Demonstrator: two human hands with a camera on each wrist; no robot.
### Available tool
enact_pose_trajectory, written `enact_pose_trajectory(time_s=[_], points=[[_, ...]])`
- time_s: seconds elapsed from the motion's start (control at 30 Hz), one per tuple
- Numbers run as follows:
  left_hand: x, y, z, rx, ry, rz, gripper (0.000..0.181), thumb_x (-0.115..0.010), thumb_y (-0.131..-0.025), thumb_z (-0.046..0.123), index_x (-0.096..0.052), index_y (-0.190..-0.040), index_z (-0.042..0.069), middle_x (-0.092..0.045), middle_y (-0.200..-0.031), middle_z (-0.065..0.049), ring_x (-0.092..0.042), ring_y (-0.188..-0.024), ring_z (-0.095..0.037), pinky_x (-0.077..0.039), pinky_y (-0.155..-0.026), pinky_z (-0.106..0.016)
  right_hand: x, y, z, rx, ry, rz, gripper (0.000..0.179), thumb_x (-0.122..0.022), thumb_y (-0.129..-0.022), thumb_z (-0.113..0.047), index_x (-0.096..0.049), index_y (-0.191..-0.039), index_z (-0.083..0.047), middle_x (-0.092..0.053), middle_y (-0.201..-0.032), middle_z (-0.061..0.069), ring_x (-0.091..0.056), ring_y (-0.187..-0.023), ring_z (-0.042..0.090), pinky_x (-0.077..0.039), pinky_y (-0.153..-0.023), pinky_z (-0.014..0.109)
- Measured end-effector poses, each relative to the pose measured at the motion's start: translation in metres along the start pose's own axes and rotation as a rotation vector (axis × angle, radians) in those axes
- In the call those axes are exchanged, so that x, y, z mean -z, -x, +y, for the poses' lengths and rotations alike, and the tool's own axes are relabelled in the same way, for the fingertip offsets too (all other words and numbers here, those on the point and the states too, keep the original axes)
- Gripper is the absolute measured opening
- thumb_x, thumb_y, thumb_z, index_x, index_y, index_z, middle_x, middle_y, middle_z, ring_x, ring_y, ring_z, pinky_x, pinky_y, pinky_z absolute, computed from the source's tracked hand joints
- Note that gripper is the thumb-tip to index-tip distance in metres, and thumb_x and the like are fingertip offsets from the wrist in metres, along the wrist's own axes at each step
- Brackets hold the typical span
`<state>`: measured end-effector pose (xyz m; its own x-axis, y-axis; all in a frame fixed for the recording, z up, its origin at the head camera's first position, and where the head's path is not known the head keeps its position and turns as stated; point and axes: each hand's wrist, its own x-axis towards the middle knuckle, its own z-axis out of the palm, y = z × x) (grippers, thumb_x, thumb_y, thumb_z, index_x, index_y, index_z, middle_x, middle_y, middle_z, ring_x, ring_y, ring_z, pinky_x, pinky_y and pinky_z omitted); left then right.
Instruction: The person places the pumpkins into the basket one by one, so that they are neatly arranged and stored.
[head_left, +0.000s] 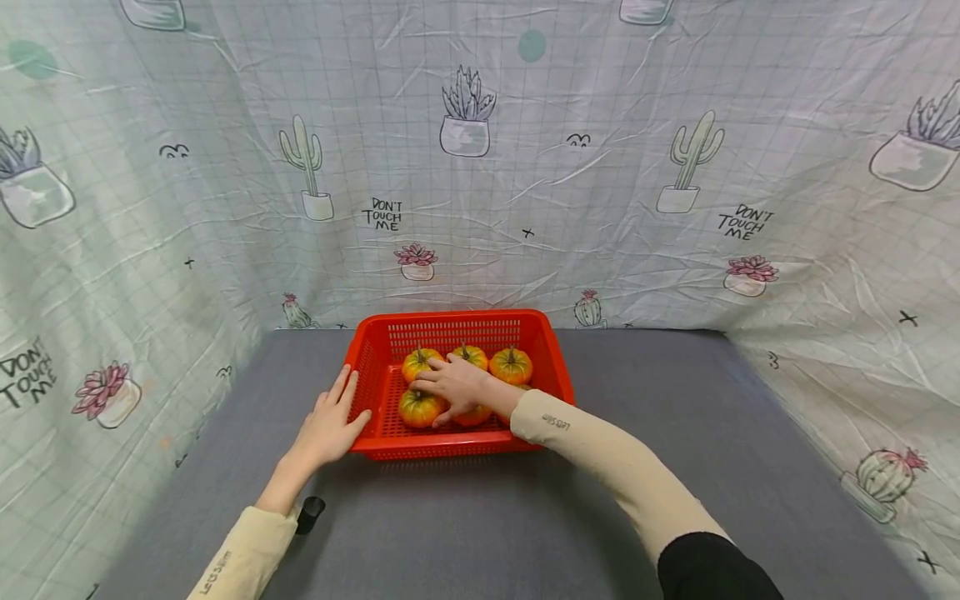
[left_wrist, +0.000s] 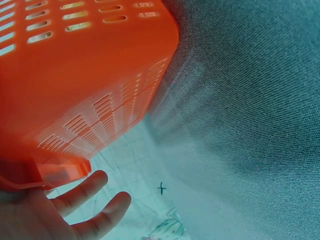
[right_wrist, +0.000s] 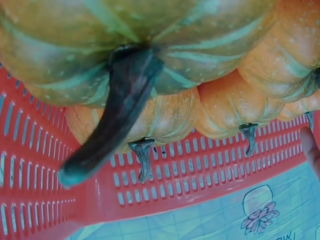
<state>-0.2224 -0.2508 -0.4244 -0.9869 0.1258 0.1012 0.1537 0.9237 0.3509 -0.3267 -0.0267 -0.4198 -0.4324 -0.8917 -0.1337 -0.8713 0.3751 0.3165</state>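
Observation:
A red plastic basket (head_left: 450,443) with slotted walls holds several small orange-and-green pumpkins (head_left: 512,365). My left hand (head_left: 327,427) rests at the basket's left rim, thumb over the edge; in the left wrist view its extended fingers (left_wrist: 107,212) reach past the rim. Inside the basket, my right hand (head_left: 459,385) spreads its fingers over the pumpkins, nearest the front-left pumpkin (head_left: 420,410). That hand and its forearm partly cover the pumpkins behind and below. Up close in the right wrist view, a large pumpkin (right_wrist: 210,37) shows its dark curved stem.
The basket stands on a grey cloth-covered table (head_left: 450,525), near its back edge. A pale curtain (head_left: 525,192) printed with potted plants hangs behind and at both sides. A black object (head_left: 309,514) shows beside the left wrist.

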Motion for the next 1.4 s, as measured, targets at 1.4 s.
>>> enact_pose_trajectory(time_s=[1.4], points=[[0.0, 0.0, -0.012, -0.047, 0.233, 0.012, 0.068, -0.04, -0.092, 0.038, -0.015, -0.142, -0.001, -0.006, -0.15, -0.018, -0.015, -0.129, -0.049, -0.018, -0.101, -0.061, 0.042, 0.163, 0.032, -0.162, -0.203, 0.383, 0.036, -0.059, -0.082, -0.032, -0.057, -0.115, -0.017, -0.058, -0.113, -0.001, -0.047, -0.101, 0.016, -0.043, -0.075, 0.031]])
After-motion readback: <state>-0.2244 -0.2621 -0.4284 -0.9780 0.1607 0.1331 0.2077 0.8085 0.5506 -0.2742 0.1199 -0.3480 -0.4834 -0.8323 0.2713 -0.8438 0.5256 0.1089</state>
